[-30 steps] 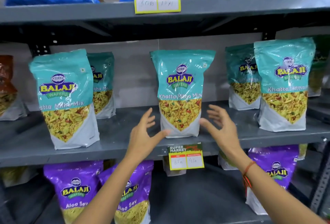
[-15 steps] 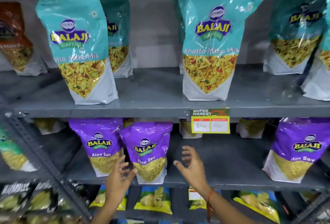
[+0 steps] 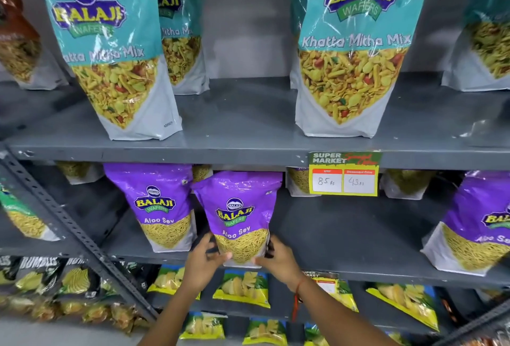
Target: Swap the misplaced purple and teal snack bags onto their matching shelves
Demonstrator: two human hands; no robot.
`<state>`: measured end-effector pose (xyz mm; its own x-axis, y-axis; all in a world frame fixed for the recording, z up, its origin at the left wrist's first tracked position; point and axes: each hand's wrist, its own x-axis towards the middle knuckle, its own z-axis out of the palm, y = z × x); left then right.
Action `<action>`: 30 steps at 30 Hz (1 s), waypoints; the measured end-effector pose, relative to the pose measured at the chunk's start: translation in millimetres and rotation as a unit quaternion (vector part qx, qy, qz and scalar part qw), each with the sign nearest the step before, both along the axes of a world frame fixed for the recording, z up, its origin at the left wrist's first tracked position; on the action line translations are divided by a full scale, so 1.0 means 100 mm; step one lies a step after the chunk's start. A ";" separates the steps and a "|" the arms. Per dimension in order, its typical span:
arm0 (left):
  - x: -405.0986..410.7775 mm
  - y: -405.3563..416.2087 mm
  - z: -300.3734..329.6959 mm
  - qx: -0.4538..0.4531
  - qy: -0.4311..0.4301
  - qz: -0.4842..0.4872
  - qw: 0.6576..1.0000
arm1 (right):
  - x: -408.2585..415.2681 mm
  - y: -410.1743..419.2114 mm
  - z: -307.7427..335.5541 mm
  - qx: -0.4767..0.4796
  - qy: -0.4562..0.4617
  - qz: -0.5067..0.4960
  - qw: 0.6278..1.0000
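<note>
A purple Aloo Sev bag (image 3: pixel 239 207) stands at the front of the lower grey shelf (image 3: pixel 345 271). My left hand (image 3: pixel 202 264) grips its lower left corner and my right hand (image 3: pixel 278 261) grips its lower right corner. A second purple bag (image 3: pixel 158 205) stands just left of it, and a third purple bag (image 3: pixel 474 229) is at the far right. On the upper shelf (image 3: pixel 242 149) stand teal Khatta Mitha Mix bags: one teal bag on the left (image 3: pixel 107 47), one teal bag on the right (image 3: pixel 353 47), others behind.
A yellow price tag (image 3: pixel 343 177) hangs from the upper shelf's front edge. A slanted perforated metal upright (image 3: pixel 69 224) crosses the left side. Yellow-green chip packets (image 3: pixel 242 289) fill the shelf below. Bare shelf surface lies between the held bag and the far-right purple bag.
The view has dropped from the teal shelf to the purple shelf. Both hands were open in the air and now close on the bottom of the front purple bag.
</note>
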<state>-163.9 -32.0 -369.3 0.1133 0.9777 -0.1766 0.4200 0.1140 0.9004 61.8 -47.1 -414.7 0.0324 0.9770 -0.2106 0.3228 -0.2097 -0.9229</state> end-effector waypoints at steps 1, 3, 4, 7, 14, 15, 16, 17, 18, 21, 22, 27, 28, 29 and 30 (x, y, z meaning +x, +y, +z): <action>0.05 0.00 -0.01 0.009 0.002 -0.009 1.000 | 0.06 -0.03 0.00 0.001 -0.004 -0.007 1.000; 0.21 0.00 -0.02 0.017 0.002 -0.023 1.000 | 0.21 -0.09 0.02 0.002 -0.008 -0.023 1.000; 0.31 -0.01 -0.01 0.020 -0.004 -0.027 0.999 | 0.30 -0.11 0.03 0.002 -0.010 -0.032 0.999; 0.64 0.00 -0.04 0.027 -0.004 -0.037 0.999 | 0.63 -0.21 0.08 -0.011 -0.020 -0.055 0.998; 1.39 -0.06 -0.03 0.064 0.014 -0.076 0.995 | 1.33 -0.41 0.05 -0.019 -0.028 -0.119 0.992; 1.45 -0.06 -0.06 0.064 0.010 -0.081 0.995 | 1.41 -0.41 -0.02 -0.021 -0.022 -0.125 0.992; 1.50 -0.07 -0.07 0.064 0.013 -0.083 0.994 | 1.47 -0.42 -0.06 -0.021 -0.025 -0.126 0.991; 1.54 -0.08 -0.10 0.064 0.011 -0.081 0.995 | 1.51 -0.42 -0.08 -0.025 -0.016 -0.126 0.992; 1.56 -0.09 -0.10 0.066 0.015 -0.079 0.995 | 1.52 -0.43 -0.07 -0.028 -0.014 -0.131 0.991; 1.60 -0.13 -0.12 0.081 0.017 -0.073 0.994 | 1.52 -0.45 -0.02 -0.023 -0.012 -0.133 0.991; 1.60 -0.15 -0.09 0.084 0.020 -0.075 0.993 | 1.52 -0.44 -0.06 -0.014 -0.013 -0.132 0.991; 1.56 -0.31 0.01 0.092 -0.015 -0.036 0.995 | 1.35 -0.62 0.17 0.031 -0.038 -0.177 0.983; 1.55 -0.37 0.05 0.102 -0.016 -0.011 0.995 | 1.29 -0.70 0.33 0.052 -0.065 -0.195 0.977; 1.55 -0.46 0.13 0.126 -0.023 0.017 0.992 | 1.23 -0.77 0.46 0.084 -0.076 -0.223 0.968; 1.54 -0.52 0.18 0.156 -0.037 0.034 0.986 | 1.17 -0.85 0.62 0.115 -0.089 -0.257 0.956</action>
